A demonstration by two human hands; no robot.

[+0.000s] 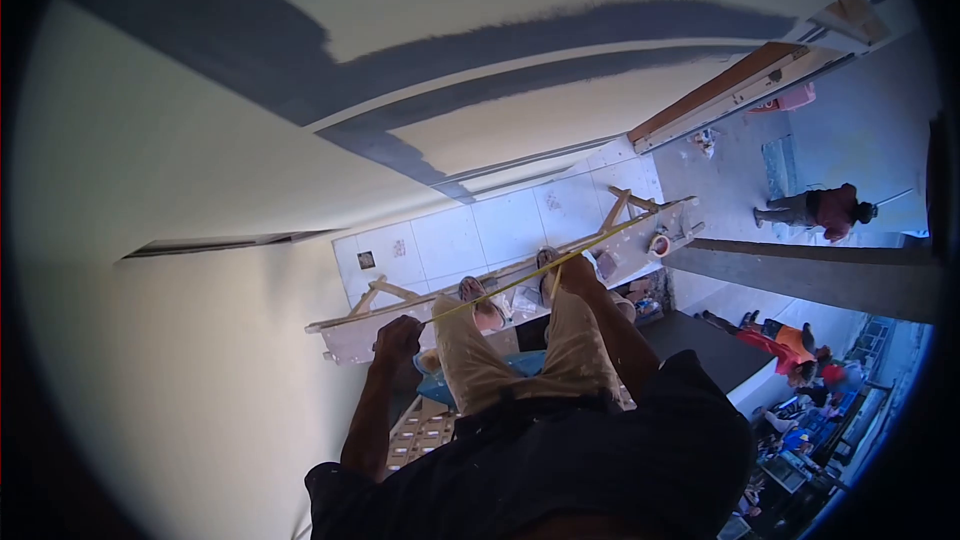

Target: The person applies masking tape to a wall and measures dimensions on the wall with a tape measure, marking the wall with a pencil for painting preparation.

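A thin yellow tape measure runs in front of me, slanting up from left to right. My left hand is closed on its left end. Further along, my right hand is closed around the tape, and the yellow strip goes on past it to the upper right. The tape's case does not show clearly. Below the tape my feet, in sandals, rest on a long wooden bench with splayed legs.
A small cup stands at the bench's right end. Tiled floor lies below. A wall with grey painted bands rises ahead. At right, a person in a dark red top stands beyond a doorway; several people are lower right.
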